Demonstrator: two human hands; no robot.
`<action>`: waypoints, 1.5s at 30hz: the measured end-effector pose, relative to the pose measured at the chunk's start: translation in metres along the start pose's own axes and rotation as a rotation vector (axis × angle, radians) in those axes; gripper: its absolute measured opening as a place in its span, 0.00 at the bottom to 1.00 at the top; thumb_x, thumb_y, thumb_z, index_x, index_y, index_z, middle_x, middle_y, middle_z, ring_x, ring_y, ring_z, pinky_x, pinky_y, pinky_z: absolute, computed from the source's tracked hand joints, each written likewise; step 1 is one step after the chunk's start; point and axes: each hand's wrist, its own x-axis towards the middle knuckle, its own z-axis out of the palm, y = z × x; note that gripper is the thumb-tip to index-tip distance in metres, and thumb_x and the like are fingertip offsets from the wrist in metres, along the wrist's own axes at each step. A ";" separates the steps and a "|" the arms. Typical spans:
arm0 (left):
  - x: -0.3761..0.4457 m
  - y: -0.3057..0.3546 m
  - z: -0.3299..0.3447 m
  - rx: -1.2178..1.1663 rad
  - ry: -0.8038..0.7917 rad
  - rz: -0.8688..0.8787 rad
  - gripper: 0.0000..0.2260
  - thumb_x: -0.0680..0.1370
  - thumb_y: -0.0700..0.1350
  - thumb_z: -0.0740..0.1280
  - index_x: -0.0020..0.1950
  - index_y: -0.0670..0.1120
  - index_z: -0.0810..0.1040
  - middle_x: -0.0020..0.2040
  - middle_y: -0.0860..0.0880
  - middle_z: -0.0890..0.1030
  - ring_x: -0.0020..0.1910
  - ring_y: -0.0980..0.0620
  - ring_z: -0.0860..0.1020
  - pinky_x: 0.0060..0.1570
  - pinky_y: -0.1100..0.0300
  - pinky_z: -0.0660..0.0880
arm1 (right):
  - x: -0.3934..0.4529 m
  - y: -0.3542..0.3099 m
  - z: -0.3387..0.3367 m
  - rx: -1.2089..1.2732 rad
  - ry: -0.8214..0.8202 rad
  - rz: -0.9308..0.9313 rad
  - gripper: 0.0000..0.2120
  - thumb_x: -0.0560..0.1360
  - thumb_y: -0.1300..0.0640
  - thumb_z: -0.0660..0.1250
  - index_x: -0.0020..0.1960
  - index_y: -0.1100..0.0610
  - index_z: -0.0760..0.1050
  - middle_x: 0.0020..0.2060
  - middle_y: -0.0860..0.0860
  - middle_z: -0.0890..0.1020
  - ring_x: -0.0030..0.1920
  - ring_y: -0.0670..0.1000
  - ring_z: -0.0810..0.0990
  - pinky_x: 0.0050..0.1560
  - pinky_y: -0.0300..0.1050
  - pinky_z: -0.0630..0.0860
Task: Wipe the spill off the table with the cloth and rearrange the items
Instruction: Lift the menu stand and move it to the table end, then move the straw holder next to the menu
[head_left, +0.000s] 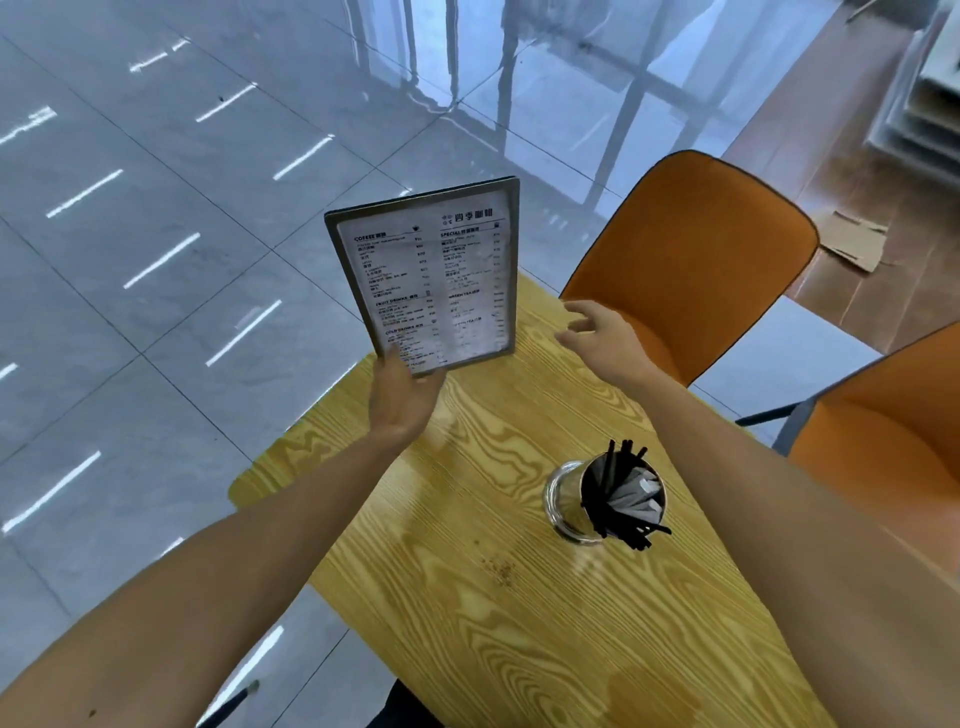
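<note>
A: Surface?
B: Yellow wood-grain surface (519, 623), a small patch of brown specks (498, 569) just left of the glass (563, 506). Black straws (618, 499) and paper sachets inside that glass.

A: Menu?
B: Framed menu (431, 275), upright, lifted above the far end, well beyond the glass. Pinched at its lower corner by the left hand (402, 395), thumb on the front.

A: Other hand?
B: Right hand (602, 332), beyond the glass too, right of the menu, fingers spread loose, touching nothing.

A: Room?
B: Glossy grey tile floor (156, 234) left of the glass; two orange chairs (696, 260) to its right and beyond; cardboard scraps (852, 244) on wooden flooring farther off.

A: Cloth?
B: Not visible.
</note>
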 end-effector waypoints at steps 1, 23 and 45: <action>-0.012 0.002 0.008 0.009 -0.054 0.009 0.31 0.74 0.56 0.73 0.74 0.48 0.70 0.69 0.47 0.74 0.66 0.46 0.74 0.65 0.54 0.71 | -0.008 0.008 -0.007 0.000 0.010 0.001 0.26 0.79 0.48 0.69 0.75 0.48 0.69 0.63 0.53 0.79 0.59 0.54 0.79 0.57 0.54 0.80; -0.170 -0.016 0.122 -0.193 -0.502 0.151 0.40 0.65 0.45 0.83 0.73 0.52 0.69 0.64 0.54 0.77 0.60 0.51 0.79 0.57 0.56 0.79 | -0.190 0.159 -0.007 0.287 -0.209 0.021 0.48 0.69 0.59 0.81 0.78 0.43 0.57 0.71 0.37 0.66 0.76 0.51 0.62 0.75 0.62 0.64; -0.119 -0.046 0.009 -0.348 -0.153 0.093 0.36 0.64 0.47 0.84 0.69 0.51 0.74 0.62 0.56 0.79 0.48 0.60 0.84 0.46 0.66 0.80 | -0.131 0.027 0.094 0.331 -0.234 -0.162 0.46 0.62 0.50 0.85 0.73 0.50 0.66 0.68 0.46 0.74 0.64 0.46 0.77 0.56 0.41 0.80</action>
